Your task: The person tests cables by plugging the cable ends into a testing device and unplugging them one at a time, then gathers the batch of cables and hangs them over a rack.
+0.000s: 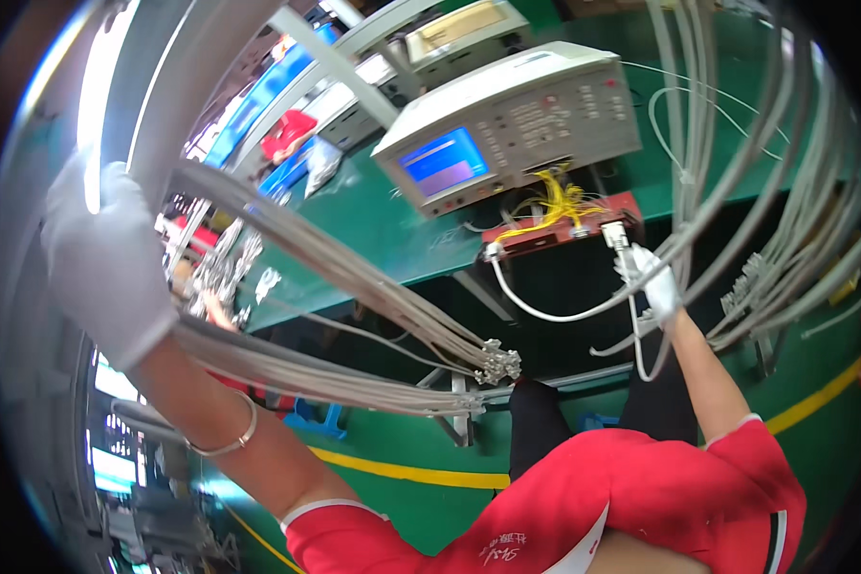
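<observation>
My right hand [652, 277], in a white glove, grips a cable connector [626, 251] at the right end of a red test fixture [545, 235]. A pale cable hangs down from it. The connector meets a white socket on the fixture; how deep it sits I cannot tell. At the fixture's left end, a white plug [494, 251] is attached, its cable looping right. My left hand [110, 253], also gloved, is raised at the far left against a bright light strip [94, 124]. Its fingers look curled, but glare hides what they hold.
A benchtop tester [517, 124] with a blue screen stands on the green table [373, 225], yellow wires [560, 203] below it. Grey cable bundles [354, 277] with metal connector ends hang at left; more cables [784, 230] hang at right. Another person's hand [218, 311] shows at left.
</observation>
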The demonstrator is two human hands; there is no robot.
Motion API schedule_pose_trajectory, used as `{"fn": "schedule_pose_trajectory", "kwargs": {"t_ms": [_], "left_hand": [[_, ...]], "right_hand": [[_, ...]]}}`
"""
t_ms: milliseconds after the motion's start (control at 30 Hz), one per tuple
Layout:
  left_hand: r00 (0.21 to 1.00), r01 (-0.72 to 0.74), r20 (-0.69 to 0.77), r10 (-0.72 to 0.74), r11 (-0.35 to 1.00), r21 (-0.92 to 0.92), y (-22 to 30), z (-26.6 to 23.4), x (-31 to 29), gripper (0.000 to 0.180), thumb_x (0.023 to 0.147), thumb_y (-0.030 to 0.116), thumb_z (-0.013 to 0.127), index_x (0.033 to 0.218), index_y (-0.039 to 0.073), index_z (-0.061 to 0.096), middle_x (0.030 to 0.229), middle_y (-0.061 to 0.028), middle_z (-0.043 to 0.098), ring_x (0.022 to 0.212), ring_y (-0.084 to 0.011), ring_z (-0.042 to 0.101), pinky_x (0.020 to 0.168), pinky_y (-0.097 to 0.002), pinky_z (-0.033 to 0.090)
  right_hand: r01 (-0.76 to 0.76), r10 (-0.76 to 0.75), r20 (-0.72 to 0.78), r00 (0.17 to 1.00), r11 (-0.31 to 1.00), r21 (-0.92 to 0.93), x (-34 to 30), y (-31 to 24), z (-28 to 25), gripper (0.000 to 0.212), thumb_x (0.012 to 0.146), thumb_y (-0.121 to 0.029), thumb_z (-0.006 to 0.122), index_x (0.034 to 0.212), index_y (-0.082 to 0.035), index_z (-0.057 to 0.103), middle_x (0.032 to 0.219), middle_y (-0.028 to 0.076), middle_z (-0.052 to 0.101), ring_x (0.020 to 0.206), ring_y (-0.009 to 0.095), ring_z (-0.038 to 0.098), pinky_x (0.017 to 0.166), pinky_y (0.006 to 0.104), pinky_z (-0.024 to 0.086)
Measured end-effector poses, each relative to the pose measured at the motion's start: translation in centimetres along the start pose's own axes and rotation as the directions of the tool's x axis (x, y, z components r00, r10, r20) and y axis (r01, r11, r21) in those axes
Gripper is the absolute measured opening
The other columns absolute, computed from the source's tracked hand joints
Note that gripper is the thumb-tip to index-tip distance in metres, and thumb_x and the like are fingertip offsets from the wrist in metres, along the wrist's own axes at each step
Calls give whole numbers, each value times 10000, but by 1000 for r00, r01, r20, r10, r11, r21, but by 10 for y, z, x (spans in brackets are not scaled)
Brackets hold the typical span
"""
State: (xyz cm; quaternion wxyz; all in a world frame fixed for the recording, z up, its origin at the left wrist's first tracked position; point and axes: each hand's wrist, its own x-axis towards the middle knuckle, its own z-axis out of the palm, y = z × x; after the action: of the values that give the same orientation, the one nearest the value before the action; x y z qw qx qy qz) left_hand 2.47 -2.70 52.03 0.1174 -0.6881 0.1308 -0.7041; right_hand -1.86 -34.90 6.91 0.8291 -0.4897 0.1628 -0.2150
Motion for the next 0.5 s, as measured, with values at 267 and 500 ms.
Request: {"fn": "schedule_pose_trajectory", "kwargs": {"t_ms": [267, 500], "left_hand": [[837, -516, 346, 424, 822, 241, -30, -1, 11, 245, 845, 135, 396, 991, 83, 585, 993, -115, 597, 894, -291, 581, 748, -397, 466], [851, -472, 378, 365, 847, 246, -12, 10, 14, 218, 821, 137, 421, 943, 37, 572, 928, -203, 583, 902, -354, 560, 743, -427, 462]], "right_hand": [[236, 267, 293, 918, 227, -945, -129, 18, -50, 170, 823, -140, 465, 863, -55, 606, 860, 136, 615, 848, 286, 594, 715, 345, 486], [667, 735, 430, 524, -40, -744, -137, 8, 13, 290, 861, -289, 414, 1020, -188, 634, 978, 98, 628, 933, 274, 590, 790, 382, 471]]}}
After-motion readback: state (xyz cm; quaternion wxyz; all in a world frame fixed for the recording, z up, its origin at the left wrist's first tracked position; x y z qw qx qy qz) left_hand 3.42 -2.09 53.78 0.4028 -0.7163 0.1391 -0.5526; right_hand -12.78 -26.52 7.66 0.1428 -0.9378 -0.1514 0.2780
